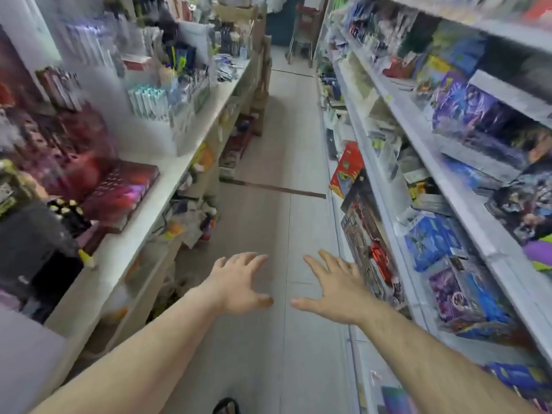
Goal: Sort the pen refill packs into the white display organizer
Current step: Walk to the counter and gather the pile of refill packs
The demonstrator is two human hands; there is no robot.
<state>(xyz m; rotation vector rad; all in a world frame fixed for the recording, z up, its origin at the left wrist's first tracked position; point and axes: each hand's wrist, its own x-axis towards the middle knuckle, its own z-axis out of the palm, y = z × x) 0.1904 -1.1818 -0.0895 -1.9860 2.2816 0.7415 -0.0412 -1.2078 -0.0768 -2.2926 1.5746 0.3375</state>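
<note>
Left hand: my left hand (pixel 239 283) is spread, palm down, over the aisle floor (pixel 268 180), grasping nothing.
Right hand: my right hand (pixel 334 289) likewise, fingers splayed, empty.
Organizer: white display organizer (pixel 179 115) stands on the left counter (pixel 143 222), well ahead.
Refill packs: blurred; cannot tell them apart.

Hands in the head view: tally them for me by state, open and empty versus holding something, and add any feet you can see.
Open, empty hands: 2, the left hand and the right hand, both held out over the aisle floor
Hands holding something: 0
Feet: 1, a sandalled foot at the bottom edge
Total: 3
</note>
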